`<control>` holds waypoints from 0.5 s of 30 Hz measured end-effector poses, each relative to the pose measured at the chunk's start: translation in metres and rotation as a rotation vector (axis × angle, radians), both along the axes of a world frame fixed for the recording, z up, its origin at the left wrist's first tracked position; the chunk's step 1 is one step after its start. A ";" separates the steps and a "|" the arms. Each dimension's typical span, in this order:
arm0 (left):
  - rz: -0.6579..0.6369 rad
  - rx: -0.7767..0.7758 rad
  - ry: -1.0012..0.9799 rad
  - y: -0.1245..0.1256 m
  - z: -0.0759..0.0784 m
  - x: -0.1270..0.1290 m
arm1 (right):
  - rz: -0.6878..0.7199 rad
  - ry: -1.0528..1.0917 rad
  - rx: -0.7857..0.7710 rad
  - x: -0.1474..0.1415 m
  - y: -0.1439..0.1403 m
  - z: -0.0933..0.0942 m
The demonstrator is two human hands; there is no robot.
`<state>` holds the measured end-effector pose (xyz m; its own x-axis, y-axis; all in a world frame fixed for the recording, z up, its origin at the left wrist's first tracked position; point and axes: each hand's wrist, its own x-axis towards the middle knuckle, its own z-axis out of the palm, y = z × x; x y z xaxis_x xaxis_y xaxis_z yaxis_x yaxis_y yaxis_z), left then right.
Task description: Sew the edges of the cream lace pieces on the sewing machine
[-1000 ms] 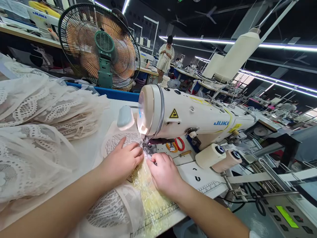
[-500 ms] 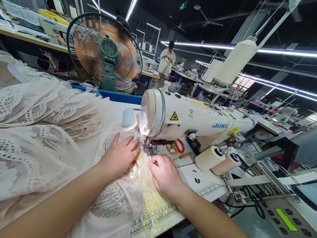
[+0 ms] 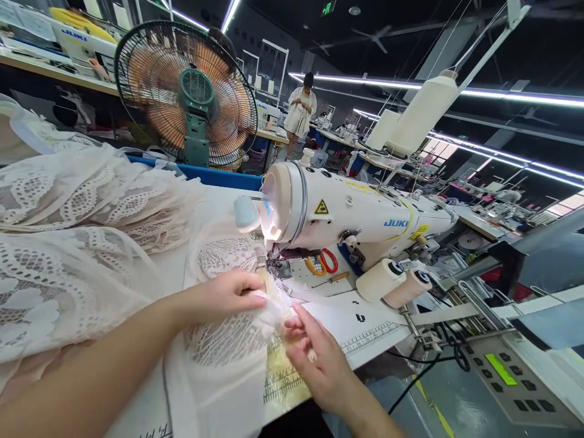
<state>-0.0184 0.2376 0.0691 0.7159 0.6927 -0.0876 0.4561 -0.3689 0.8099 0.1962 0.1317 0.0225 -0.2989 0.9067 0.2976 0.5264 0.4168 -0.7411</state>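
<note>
A white lace garment piece (image 3: 228, 340) lies over the front of the sewing machine bed, part of it beside the needle area. My left hand (image 3: 228, 295) pinches its edge between thumb and fingers, just in front of the presser foot (image 3: 278, 267). To its right, my right hand (image 3: 317, 359) has curled fingers, with the pale fabric edge at their tips; this spot is slightly blurred. The white JUKI sewing machine (image 3: 337, 207) stands right behind both hands. Yellowish clear film (image 3: 278, 365) covers the bed under the fabric.
More lace pieces (image 3: 68, 207) are heaped at left. Red-and-orange-handled scissors (image 3: 327, 261), a wooden-handled tool (image 3: 337, 277) and thread cones (image 3: 381, 280) sit right of the needle. A large fan (image 3: 196, 97) stands behind; a person (image 3: 301, 106) stands farther back. A control panel (image 3: 506, 371) is at right.
My left hand has gone from lying flat on the lace by the needle to pinching its edge nearer me. The fabric has come forward and lifted; my right hand has moved down and turned.
</note>
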 end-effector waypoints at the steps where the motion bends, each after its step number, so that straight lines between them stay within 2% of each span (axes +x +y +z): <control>1: 0.050 -0.054 -0.066 0.003 -0.001 0.000 | 0.060 0.000 -0.001 -0.005 -0.004 0.000; 4: 0.224 -0.087 -0.169 0.006 -0.003 0.003 | 0.183 -0.039 0.032 -0.022 -0.003 0.005; 7: 0.362 0.057 -0.109 0.005 -0.006 0.005 | 0.037 -0.009 0.021 -0.034 0.010 0.013; 9: 0.315 0.181 -0.037 0.005 -0.009 0.002 | -0.092 0.011 -0.020 -0.036 0.019 0.015; 12: 0.161 0.352 0.142 0.006 -0.013 -0.001 | -0.150 -0.041 -0.080 -0.033 0.025 0.015; 13: 0.150 0.400 0.210 0.006 -0.014 -0.002 | -0.143 -0.078 -0.088 -0.032 0.024 0.013; 15: 0.231 0.470 0.338 0.007 -0.014 -0.001 | -0.118 -0.171 -0.090 -0.031 0.022 0.009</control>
<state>-0.0194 0.2444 0.0555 0.5287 0.8461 0.0684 0.7696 -0.5117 0.3820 0.1647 0.1534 0.0311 -0.2281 0.9590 0.1683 0.6888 0.2812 -0.6682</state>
